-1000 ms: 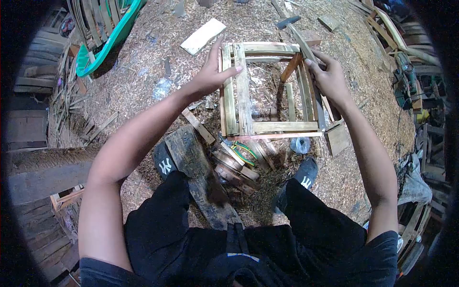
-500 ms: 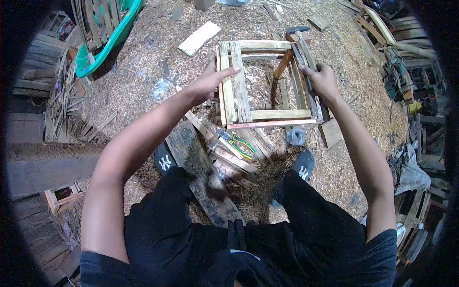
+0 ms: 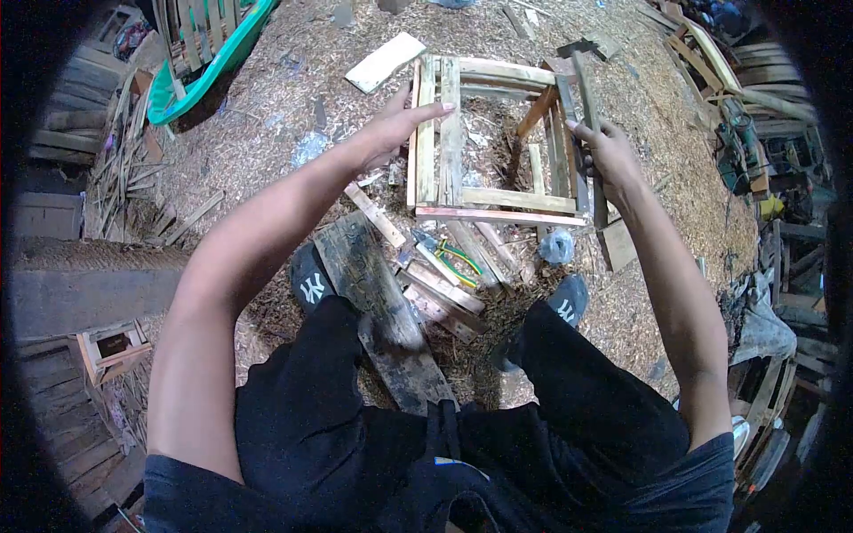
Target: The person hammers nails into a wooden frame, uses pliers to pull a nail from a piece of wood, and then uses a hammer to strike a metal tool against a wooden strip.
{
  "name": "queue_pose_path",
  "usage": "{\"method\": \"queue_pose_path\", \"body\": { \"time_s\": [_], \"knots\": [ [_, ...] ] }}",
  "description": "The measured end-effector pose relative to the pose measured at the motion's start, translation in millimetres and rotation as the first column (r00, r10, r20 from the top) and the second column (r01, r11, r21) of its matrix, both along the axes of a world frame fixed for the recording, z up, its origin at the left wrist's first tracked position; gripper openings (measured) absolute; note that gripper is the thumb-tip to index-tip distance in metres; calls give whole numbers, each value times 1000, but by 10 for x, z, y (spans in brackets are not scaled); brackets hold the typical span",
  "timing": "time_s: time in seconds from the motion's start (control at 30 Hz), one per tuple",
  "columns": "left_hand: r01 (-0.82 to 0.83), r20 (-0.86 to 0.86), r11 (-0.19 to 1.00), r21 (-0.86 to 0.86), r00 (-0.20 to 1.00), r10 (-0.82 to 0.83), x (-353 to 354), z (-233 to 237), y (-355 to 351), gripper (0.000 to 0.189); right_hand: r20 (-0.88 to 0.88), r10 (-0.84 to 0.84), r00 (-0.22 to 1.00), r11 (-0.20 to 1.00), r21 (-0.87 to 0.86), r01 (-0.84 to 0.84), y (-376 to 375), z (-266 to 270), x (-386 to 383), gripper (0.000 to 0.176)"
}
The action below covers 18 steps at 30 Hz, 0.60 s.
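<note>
My left hand (image 3: 395, 129) grips the left side of a wooden frame (image 3: 450, 142), thumb lying over the slats and fingers at the outer edge. The frame is box-like, built of pale strips around an open middle. My right hand (image 3: 609, 158) is closed round the handle of a hammer (image 3: 585, 93) at the frame's right side. The hammer's dark head points away from me, beyond the far right corner. A brown wooden post (image 3: 536, 111) shows through the frame. Below the near edge, pliers with green-yellow handles (image 3: 459, 261) lie on wood scraps.
A dark weathered plank (image 3: 378, 306) lies between my feet. Wood shavings cover the ground (image 3: 284, 53). A pale board (image 3: 386, 62) lies beyond the frame, a green curved tub (image 3: 209, 75) at far left. A small wooden box frame (image 3: 114, 351) stands at left, a power tool (image 3: 737, 142) at right.
The hammer has tilted right, its head shifting away from the frame's corner. The frame sits slightly higher in view, with both hands still on their holds. The camera view has shifted a little.
</note>
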<state>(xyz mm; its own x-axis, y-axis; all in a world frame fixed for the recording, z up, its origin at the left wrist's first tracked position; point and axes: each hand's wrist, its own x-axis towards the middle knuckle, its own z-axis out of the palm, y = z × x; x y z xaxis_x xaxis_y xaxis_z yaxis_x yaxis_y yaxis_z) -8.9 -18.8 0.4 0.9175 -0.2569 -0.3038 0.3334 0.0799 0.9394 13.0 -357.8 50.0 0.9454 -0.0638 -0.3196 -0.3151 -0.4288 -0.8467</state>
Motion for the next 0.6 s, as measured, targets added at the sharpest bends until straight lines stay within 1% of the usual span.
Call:
{"method": "queue_pose_path", "body": {
  "time_s": [0.03,0.07,0.13,0.2,0.27,0.3,0.33,0.37,0.4,0.43,0.47,0.57,0.6],
  "knots": [
    [5,1,1000,28,1000,-5,-10,-7,6,88,33,4,999,999,45,-6,31,-83,22,26],
    [6,6,1000,28,1000,-6,7,-10,4,88,65,7,998,996,88,-13,34,-139,46,24],
    [-7,-11,1000,-8,1000,6,69,-129,15,85,53,11,999,997,76,-15,31,-98,65,23],
    [-10,-24,1000,-3,1000,10,80,-176,27,83,27,-91,995,979,186,84,21,-172,97,20],
    [-5,29,1000,23,1000,5,15,-151,58,83,20,-117,993,973,201,111,-25,-236,120,21],
    [58,33,980,191,997,-66,53,-196,150,86,27,-128,991,964,240,118,-39,-249,119,21],
    [59,31,979,193,997,-67,35,-221,208,86,33,-140,990,952,279,125,-62,-272,119,22],
    [-13,38,945,326,999,0,15,-247,261,88,30,-143,989,951,281,129,-109,-329,150,22],
    [-80,54,888,453,997,62,-4,-286,338,89,58,-132,990,976,184,119,-183,-438,219,28],
    [-24,119,869,494,992,-41,2,-270,459,90,81,-123,989,990,80,116,-243,-543,270,33],
    [-68,108,809,584,994,6,-41,-302,515,89,69,-138,988,988,73,133,-304,-671,310,33],
    [-60,105,806,589,994,-3,-58,-666,844,84,101,-80,992,997,4,80,-497,-1089,395,39],
    [-65,137,781,621,990,-26,-87,-810,975,77,83,-86,993,996,-4,87,-590,-1286,444,39]
  ]
}}
